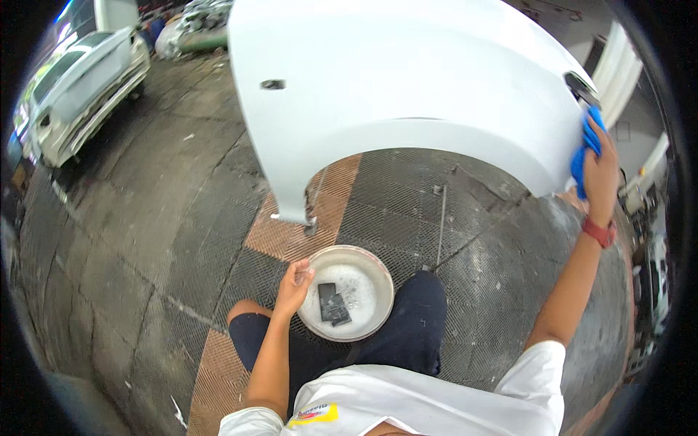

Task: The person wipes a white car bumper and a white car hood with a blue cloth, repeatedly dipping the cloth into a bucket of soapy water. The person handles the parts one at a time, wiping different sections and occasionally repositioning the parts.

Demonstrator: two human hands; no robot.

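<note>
A large white car fender [407,73] with a curved wheel-arch cutout fills the upper middle. At its right end, my right hand [602,171] is closed on a blue cloth [590,142], which lies against the fender's edge. Between my knees rests a round, pale basin [385,280] with whitish, sudsy liquid in it. Two dark rectangular pads [334,305] overlap inside the basin. My left hand [293,285] has its fingers curled over the basin's left rim, thumb toward the inside.
Dark ribbed floor tiles [392,211] with some orange ones [291,231] lie below the fender. A thin stand leg [442,225] reaches the floor near my right knee. A stripped car body [87,94] stands at the far left. Bagged items [190,33] lie behind.
</note>
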